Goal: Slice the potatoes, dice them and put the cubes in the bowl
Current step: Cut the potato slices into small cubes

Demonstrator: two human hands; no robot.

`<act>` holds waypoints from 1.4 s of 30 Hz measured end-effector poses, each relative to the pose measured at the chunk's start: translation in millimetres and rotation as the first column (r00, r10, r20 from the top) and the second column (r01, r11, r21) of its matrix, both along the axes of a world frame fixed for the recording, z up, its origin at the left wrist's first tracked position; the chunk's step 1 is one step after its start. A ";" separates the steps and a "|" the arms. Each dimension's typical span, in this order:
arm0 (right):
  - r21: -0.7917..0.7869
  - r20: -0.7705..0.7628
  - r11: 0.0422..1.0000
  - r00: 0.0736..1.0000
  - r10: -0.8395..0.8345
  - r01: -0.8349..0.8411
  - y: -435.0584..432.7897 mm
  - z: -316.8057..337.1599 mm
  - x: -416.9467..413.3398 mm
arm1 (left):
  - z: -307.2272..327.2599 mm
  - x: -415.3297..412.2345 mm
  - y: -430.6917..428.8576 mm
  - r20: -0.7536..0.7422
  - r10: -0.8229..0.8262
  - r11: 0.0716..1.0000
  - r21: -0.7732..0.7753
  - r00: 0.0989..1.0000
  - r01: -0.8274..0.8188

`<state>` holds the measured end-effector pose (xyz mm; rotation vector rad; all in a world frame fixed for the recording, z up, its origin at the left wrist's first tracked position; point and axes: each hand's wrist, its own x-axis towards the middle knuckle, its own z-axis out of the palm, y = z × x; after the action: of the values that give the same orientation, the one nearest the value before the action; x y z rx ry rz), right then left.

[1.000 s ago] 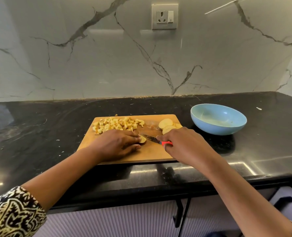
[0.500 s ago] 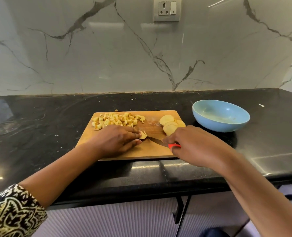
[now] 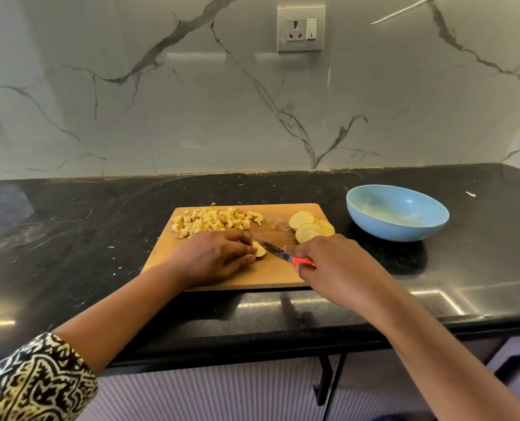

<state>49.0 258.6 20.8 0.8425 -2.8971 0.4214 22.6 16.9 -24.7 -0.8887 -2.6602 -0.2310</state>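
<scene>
A wooden cutting board (image 3: 277, 276) lies on the black counter. My left hand (image 3: 214, 258) presses a potato piece (image 3: 260, 250) flat near the board's middle. My right hand (image 3: 333, 262) grips a red-handled knife (image 3: 278, 253), whose blade slants up-left with its tip against that piece. A heap of potato cubes (image 3: 214, 221) covers the board's far left. Several round potato slices (image 3: 308, 227) are stacked at its far right corner. The light blue bowl (image 3: 397, 212) stands to the right of the board and holds no cubes.
The black stone counter (image 3: 70, 238) carries small crumbs and ends at a front edge (image 3: 252, 335) below the board. A marble wall with a socket (image 3: 301, 28) rises behind. Cabinet fronts with dark handles (image 3: 325, 381) are underneath.
The potato piece under my left hand has been cut shorter and the knife has drawn back slightly toward my right hand. The camera view has shifted a little.
</scene>
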 end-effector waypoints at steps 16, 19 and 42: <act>0.110 -0.048 0.994 0.999 0.015 -0.010 -33.9 -9.7 -1.5 | -0.1 3.0 0.7 -0.043 -0.061 0.998 -0.011 0.997 0.061; 0.136 -0.088 0.991 0.996 0.030 -0.018 -31.1 -11.3 3.0 | -0.8 3.9 0.7 -0.025 -0.046 0.999 -0.004 0.999 0.046; 0.099 -0.168 0.995 0.986 0.000 0.017 -36.0 -11.5 19.4 | 0.2 11.3 -2.2 -0.098 -0.063 0.997 -0.057 0.993 0.057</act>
<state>68.4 222.5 9.3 0.8355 -2.7832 0.1952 34.0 14.7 -24.5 -0.9721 -2.5610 -0.1257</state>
